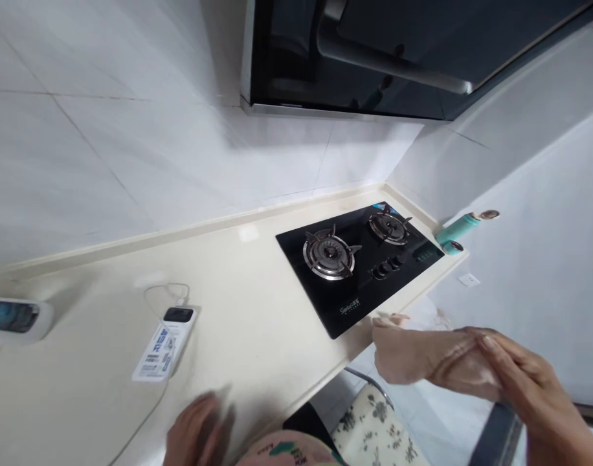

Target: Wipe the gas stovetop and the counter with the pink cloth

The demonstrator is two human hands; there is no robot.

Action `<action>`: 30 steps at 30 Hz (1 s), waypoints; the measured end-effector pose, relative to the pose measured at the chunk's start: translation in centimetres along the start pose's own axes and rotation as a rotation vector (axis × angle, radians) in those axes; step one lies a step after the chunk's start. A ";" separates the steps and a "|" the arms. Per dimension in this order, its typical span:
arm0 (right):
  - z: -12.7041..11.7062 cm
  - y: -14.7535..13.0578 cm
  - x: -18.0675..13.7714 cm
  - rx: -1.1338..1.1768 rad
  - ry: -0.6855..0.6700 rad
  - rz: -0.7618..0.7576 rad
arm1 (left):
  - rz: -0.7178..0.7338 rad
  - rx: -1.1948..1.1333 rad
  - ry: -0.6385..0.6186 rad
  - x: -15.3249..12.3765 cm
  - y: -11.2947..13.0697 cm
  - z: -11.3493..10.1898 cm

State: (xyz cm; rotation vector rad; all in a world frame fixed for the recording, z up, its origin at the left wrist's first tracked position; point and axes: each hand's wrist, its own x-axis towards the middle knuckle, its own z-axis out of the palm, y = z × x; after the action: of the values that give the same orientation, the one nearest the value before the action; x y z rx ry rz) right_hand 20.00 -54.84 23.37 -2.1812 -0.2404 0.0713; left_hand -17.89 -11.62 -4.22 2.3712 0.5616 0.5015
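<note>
A: Walls?
B: White tiled wall (pixel 107 162) behind; plain white wall (pixel 544 226) on the right, carrying one socket (pixel 469 279).
A: Fittings?
B: Cream countertop (pixel 257 336) runs along the tiles into the corner. Black glass hob (pixel 325 304) is set in it, with two burners. Dark range hood (pixel 374 58) hangs above.
A: Floor, light?
B: Pale floor (pixel 423 408) below the counter edge. Light is bright and even, with a soft shadow under the hood.

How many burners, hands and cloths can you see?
Burners: 2
Hands: 2, left hand and right hand
Cloth: 1
Total: 5
</note>
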 end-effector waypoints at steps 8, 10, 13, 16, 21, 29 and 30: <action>10.2 -10.0 -1.1 0.251 -0.399 -0.209 | -0.234 -0.455 -0.398 9.7 13.0 1.9; 13.6 -11.1 -1.5 0.268 -0.511 -0.223 | -0.197 -0.542 -0.437 11.2 15.6 2.6; 17.7 -11.3 -2.1 0.275 -0.704 -0.236 | -0.175 -0.612 -0.378 12.6 16.6 3.3; 19.6 -9.9 -2.0 0.242 -0.771 -0.248 | -0.267 -0.575 -0.296 13.6 14.7 3.0; 20.5 -7.2 -1.2 0.209 -0.707 -0.234 | -0.322 -0.513 -0.234 15.2 11.6 0.6; 24.2 -3.9 0.2 0.367 -0.441 0.044 | -0.298 -0.497 -0.322 16.7 10.5 -1.5; 24.4 -3.3 0.3 0.381 -0.463 0.085 | -0.308 -0.494 -0.329 16.5 10.1 -1.4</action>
State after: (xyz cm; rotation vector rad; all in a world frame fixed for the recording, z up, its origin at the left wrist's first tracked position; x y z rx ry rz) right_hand 16.38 -33.36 11.83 -1.7693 -0.3612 0.6237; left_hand -2.10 -9.63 6.93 1.8029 0.5604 0.0880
